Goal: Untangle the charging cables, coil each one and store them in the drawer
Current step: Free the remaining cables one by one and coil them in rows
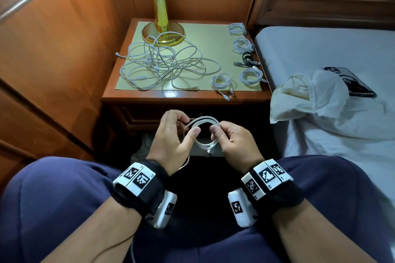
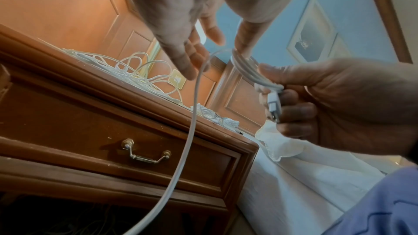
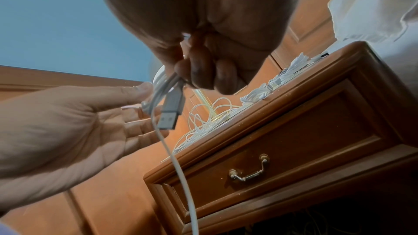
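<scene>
A white cable coil (image 1: 205, 118) hangs in front of the shut drawer (image 2: 158, 140), held between both hands. My right hand (image 1: 215, 132) pinches the loops together, and the grey USB plug (image 3: 169, 112) dangles under its fingers. Thumb and forefinger of my left hand (image 1: 188, 127) hold the strand at the coil's left side. From there the loose strand (image 2: 187, 149) drops toward my lap. On the nightstand (image 1: 171, 96) lies a tangle of white cables (image 1: 162, 64). Several coiled cables (image 1: 251, 76), one of them black (image 1: 248, 60), sit along its right edge.
A brass lamp base (image 1: 163, 30) stands at the back of the nightstand. The drawer has a brass handle (image 3: 248, 174). A bed (image 1: 320, 49) with a crumpled white cloth (image 1: 316, 100) and a phone (image 1: 350, 81) is on the right; wood panels close the left.
</scene>
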Action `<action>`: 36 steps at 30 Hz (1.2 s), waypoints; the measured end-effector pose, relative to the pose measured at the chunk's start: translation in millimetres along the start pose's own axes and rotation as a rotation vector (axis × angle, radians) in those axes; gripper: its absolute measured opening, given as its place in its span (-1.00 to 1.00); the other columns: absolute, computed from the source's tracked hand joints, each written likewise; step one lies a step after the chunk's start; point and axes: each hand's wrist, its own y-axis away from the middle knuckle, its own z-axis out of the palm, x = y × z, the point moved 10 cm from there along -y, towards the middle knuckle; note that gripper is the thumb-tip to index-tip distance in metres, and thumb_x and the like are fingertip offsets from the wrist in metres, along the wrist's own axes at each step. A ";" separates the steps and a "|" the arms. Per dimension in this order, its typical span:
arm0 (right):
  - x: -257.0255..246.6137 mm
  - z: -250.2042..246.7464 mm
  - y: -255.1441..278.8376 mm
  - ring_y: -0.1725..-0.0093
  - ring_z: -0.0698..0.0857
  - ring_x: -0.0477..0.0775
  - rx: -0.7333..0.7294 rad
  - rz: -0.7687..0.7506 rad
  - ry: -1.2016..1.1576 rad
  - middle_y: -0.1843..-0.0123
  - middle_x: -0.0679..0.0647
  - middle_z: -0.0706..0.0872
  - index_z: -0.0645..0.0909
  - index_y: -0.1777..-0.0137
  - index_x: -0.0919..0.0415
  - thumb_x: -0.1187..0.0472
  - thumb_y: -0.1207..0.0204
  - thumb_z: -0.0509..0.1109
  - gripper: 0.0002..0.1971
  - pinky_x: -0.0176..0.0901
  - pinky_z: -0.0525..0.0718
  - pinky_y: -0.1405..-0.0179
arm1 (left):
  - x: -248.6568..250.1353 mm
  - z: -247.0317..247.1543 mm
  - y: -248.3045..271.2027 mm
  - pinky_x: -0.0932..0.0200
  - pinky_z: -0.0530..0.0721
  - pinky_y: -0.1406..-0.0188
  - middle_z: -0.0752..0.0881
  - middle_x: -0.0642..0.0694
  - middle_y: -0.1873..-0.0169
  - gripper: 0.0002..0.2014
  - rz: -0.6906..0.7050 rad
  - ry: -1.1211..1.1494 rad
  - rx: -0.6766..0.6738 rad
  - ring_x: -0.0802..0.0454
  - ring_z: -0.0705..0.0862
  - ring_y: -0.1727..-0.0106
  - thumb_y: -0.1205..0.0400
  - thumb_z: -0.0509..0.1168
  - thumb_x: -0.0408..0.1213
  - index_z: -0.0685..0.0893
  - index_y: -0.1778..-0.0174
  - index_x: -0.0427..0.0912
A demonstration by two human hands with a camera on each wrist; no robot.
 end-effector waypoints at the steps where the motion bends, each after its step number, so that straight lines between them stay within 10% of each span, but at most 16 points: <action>1: -1.2 -0.4 0.8 0.42 0.59 -0.23 0.009 -0.007 -0.006 0.49 -0.29 0.60 0.61 0.31 0.07 0.06 -0.72 0.33 -0.67 -0.43 0.46 0.36 | 1.4 -2.7 0.2 0.27 0.64 0.03 0.60 -0.04 0.06 -0.81 0.019 -0.011 0.025 0.05 0.63 0.05 -0.59 0.50 -0.30 0.60 0.01 -0.16; 6: -5.4 0.9 2.6 0.42 0.59 -0.23 0.027 -0.025 -0.035 0.49 -0.27 0.60 0.61 0.31 0.12 0.10 -0.72 0.33 -0.67 -0.45 0.45 0.36 | 8.4 -7.1 3.4 0.40 0.62 0.10 0.67 0.05 0.13 -0.88 0.056 -0.037 0.051 0.13 0.67 0.11 -0.58 0.52 -0.27 0.68 0.12 -0.09; 15: -1.9 8.6 4.1 0.41 0.61 -0.20 0.002 -0.024 -0.005 0.48 -0.17 0.60 0.62 0.29 0.14 0.10 -0.71 0.34 -0.69 -0.43 0.47 0.37 | -24.8 9.4 7.0 -0.12 0.76 -0.20 0.85 -0.03 0.06 -0.76 -0.238 0.260 -0.049 0.08 0.83 -0.05 -0.58 0.51 -0.37 0.74 -0.14 -0.08; 23: -3.8 11.9 -3.2 0.27 0.66 -0.03 0.043 -0.073 0.170 0.31 0.00 0.69 0.63 0.21 0.17 0.07 -0.73 0.30 -0.71 -0.19 0.55 0.25 | -24.3 31.1 12.3 0.28 0.66 0.23 0.67 -0.11 0.39 -0.76 -0.524 0.828 -0.200 0.12 0.64 0.35 -0.62 0.39 -0.42 0.70 -0.20 -0.39; 28: 0.4 12.8 -4.3 0.30 0.62 0.06 0.091 -0.084 0.227 0.33 0.03 0.64 0.61 0.22 0.25 0.07 -0.72 0.31 -0.68 -0.07 0.53 0.27 | -34.5 16.8 7.5 0.01 0.81 0.26 0.75 -0.01 0.35 -0.86 -0.431 0.335 -0.108 -0.01 0.73 0.34 -0.55 0.50 -0.43 0.69 0.07 -0.18; 31: 0.2 -1.5 -5.9 0.36 0.57 0.03 0.146 -0.080 0.227 0.40 -0.03 0.54 0.54 0.30 0.23 0.10 -0.71 0.33 -0.65 -0.09 0.47 0.33 | -35.4 -5.6 4.1 0.18 0.70 0.28 0.76 0.05 0.40 -0.85 -0.325 -0.032 0.031 0.12 0.71 0.36 -0.48 0.51 -0.24 0.68 0.34 -0.04; 36: 1.3 -5.2 -7.0 0.34 0.62 0.02 0.145 -0.055 0.206 0.38 0.03 0.64 0.59 0.25 0.23 0.08 -0.72 0.32 -0.67 -0.12 0.51 0.32 | -46.8 -9.9 -0.6 0.07 0.71 0.22 0.79 -0.07 0.42 -0.86 -0.430 0.111 0.067 -0.01 0.73 0.36 -0.47 0.51 -0.31 0.72 0.38 -0.13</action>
